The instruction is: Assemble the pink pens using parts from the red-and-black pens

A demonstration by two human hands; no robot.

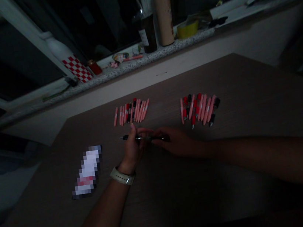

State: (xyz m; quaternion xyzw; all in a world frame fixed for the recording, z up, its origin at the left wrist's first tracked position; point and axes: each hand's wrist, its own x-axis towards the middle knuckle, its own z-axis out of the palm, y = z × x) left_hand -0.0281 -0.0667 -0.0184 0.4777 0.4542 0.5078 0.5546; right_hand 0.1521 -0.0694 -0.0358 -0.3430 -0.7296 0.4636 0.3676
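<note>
Black pen (145, 138): held crosswise over the bench (256, 103), spanning both hands; all positions below refer to it. Left hand (132, 147): approaches from the pen's near left side, thumb pointing away from the body; thumb and fingers are clamped on the pen toward its pointed end. Right hand (176, 140): approaches from the pen's right, forearm nearly level, back of the hand uppermost; fingers are closed on the opposite end. Wrist strap (122, 175): pale band with punched holes and a bright buckle, on the left arm, nearer than the pen. Bench surface: matte, brown-grey, fine linear grain. Left pen row (131, 112): just beyond the pen; right pen row (197, 108): beyond and to its right. Both rows mix slim, tapered pink barrels with red and black pieces. Black pen finish: slender, dark, glossy highlights; from where I stand, markings are unreadable in the dim light.
</note>
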